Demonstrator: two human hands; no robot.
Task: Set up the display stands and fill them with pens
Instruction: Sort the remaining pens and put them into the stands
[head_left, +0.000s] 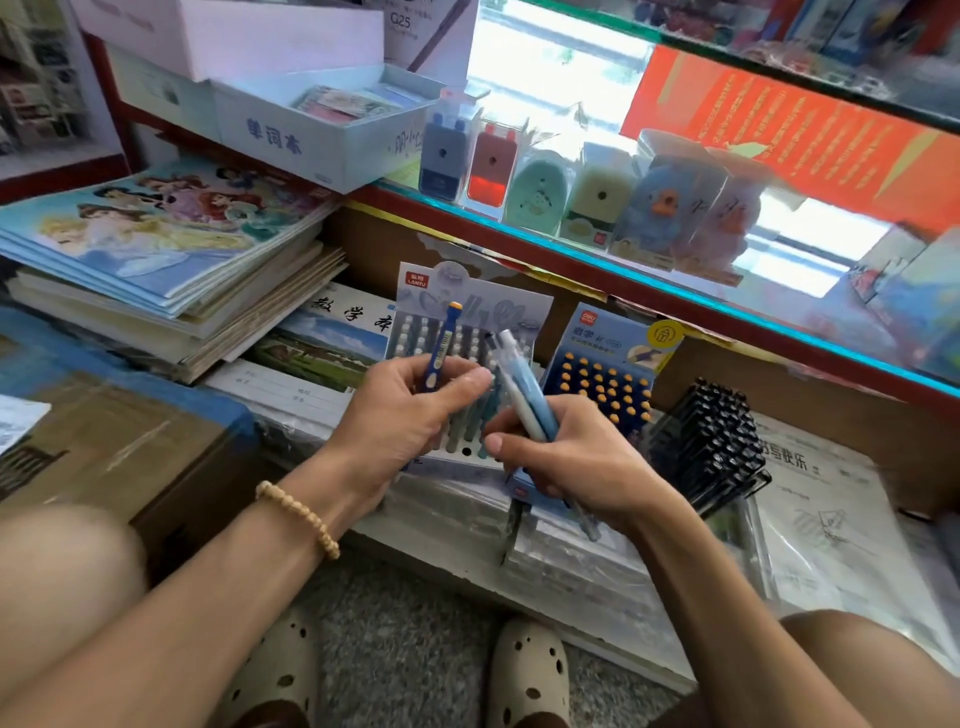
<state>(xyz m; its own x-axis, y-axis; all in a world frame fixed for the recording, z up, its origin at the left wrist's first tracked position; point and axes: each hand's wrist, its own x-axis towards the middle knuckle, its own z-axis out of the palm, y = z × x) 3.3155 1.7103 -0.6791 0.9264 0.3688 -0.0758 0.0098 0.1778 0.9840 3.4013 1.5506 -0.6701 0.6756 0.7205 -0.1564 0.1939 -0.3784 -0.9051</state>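
Note:
My left hand (410, 410) pinches a dark blue pen with an orange cap (443, 345), held upright in front of a pale grey-blue display stand (470, 312) filled with white-capped pens. My right hand (569, 457) grips a small bundle of light blue and white pens (522, 382), their tips sticking out below my palm. To the right stands a blue display stand (610, 364) packed with orange-capped pens. Further right, a black wire stand (714, 447) holds several black pens.
Stacked colouring books and notebooks (171, 260) lie at the left on cardboard boxes (119, 441). A glass counter (623, 270) above carries boxed pencil sharpeners (587, 197). Wrapped paper packs (831, 519) lie under the stands. My knees and sandals (524, 675) fill the foreground.

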